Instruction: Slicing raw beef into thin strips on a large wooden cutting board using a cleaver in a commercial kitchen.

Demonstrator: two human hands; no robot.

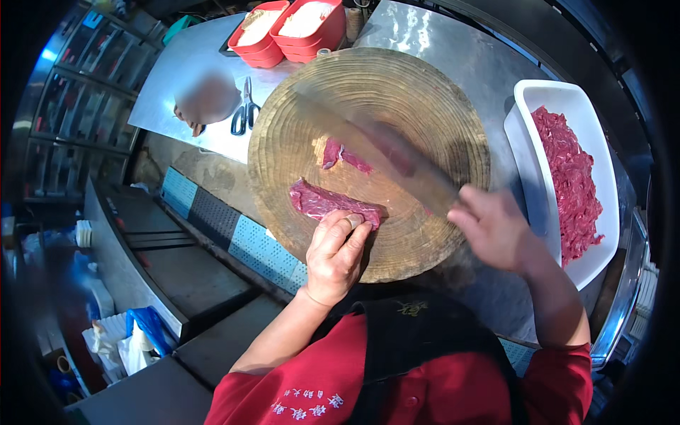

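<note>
A strip of raw red meat [324, 201] lies on a thick round wooden chopping block [287, 117]. The fingertips of my left hand [336, 252] press on its right end, and a ring shows on one finger. In my right hand [494, 226] is the handle of a large broad-bladed knife [382, 154], blurred by motion, its blade slanting over the block to the upper left. Small cut meat pieces [345, 156] lie near the block's middle, and more meat shows blurred behind the blade. A white plastic tub [592, 127] holding a heap of sliced meat [568, 186] stands on the right.
The block stands on a steel table [396, 26]. Black-handled scissors [245, 109] and a blurred brownish thing [208, 98] lie left of it. Red plastic containers [313, 47] with pale contents stand behind. Steel counters [186, 265] and a perforated mat [260, 249] are at lower left.
</note>
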